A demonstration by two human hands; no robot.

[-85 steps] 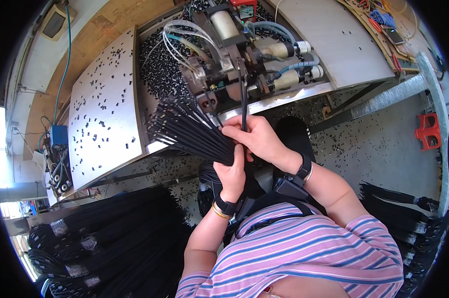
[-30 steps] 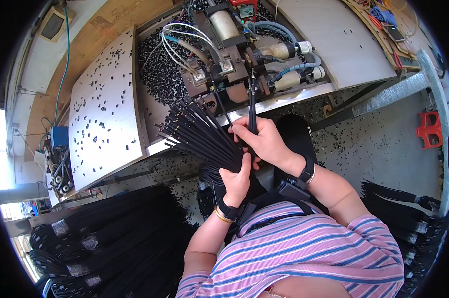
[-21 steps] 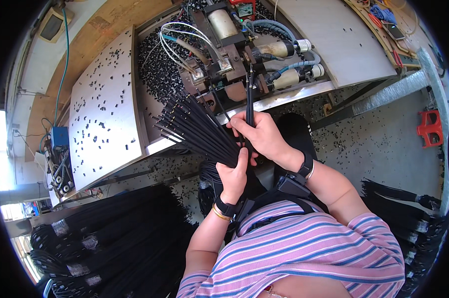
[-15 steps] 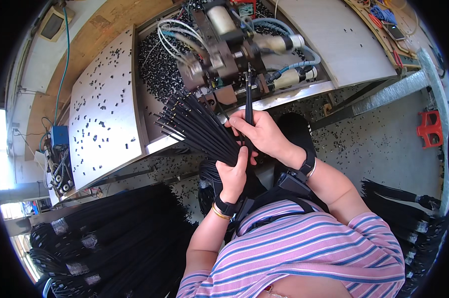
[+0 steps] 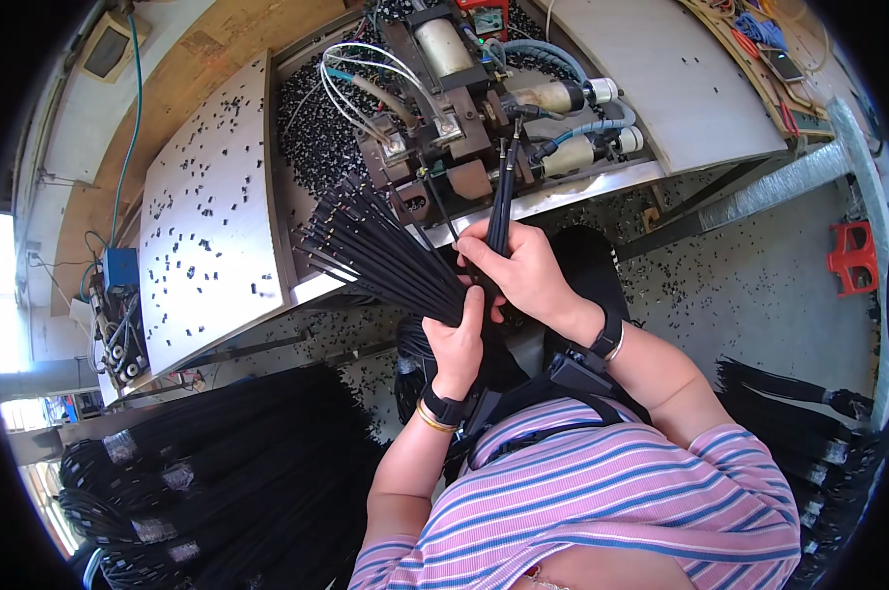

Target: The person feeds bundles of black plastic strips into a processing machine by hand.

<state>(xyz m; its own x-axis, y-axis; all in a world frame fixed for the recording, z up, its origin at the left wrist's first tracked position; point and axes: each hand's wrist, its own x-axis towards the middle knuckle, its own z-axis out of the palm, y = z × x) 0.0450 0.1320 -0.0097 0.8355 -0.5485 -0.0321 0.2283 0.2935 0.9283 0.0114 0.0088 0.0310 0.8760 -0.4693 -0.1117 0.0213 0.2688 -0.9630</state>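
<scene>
My left hand [image 5: 457,344] is closed around a fanned bundle of black cables [image 5: 380,236], their cut ends spread up and to the left. To its right, my right hand [image 5: 523,270] grips a smaller group of black cables [image 5: 504,202] standing nearly upright, with metallic tips. Its thumb and fingertips also pinch a single black cable [image 5: 442,208], which runs up to the front of a metal machine [image 5: 459,133]. Whether that cable's tip sits inside the machine I cannot tell. The lower lengths of the cables are hidden behind my hands.
Small black offcuts cover the machine's bed [image 5: 316,128] and dot the left metal panel [image 5: 208,226]. Thick black cable bundles [image 5: 228,472] hang at lower left, more bundles [image 5: 818,442] at right. A wrapped bar [image 5: 778,182] and red stool [image 5: 852,258] are at right.
The machine's head, blurred before, is now sharp. My right hand and its upright cables have shifted slightly right. My left hand keeps its hold on the fanned bundle.
</scene>
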